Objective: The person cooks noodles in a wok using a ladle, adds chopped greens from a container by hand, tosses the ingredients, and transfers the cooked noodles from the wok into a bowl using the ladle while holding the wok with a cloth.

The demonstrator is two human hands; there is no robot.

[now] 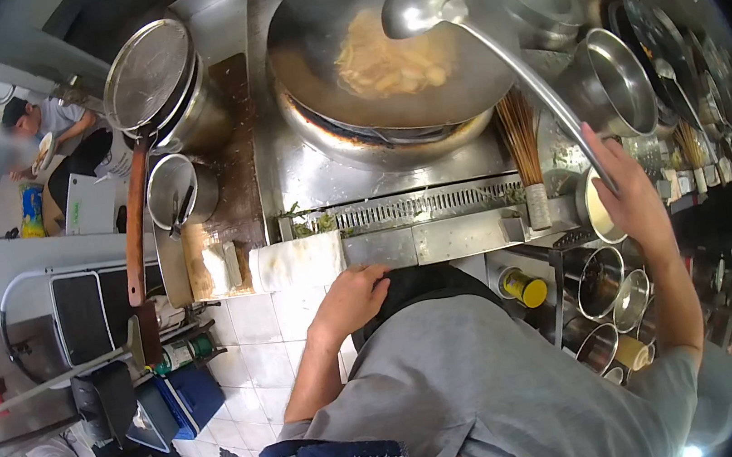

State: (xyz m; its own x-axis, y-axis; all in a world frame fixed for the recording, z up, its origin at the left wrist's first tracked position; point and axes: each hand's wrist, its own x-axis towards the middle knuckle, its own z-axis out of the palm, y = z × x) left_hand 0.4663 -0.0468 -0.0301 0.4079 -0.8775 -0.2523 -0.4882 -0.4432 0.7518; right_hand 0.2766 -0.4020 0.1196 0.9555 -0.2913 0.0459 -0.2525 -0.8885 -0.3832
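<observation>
My right hand (624,183) is closed round the handle of a long metal ladle (530,76). The ladle's bowl hangs over the right part of a large wok (300,63), above pale, steaming food (378,67). The wok rests on a round burner ring (356,143). My left hand (359,295) is by the stove's front edge, beside a folded white cloth (297,262), its fingers loosely bent; nothing shows in them. A bamboo brush (526,154) stands right of the burner.
A strainer (150,72) lies over a pot at the left, near a metal cup (181,192). Steel bowls (613,79) stand at the right; more pots (601,282) sit on a lower rack. Two other people (70,123) are visible at the far left.
</observation>
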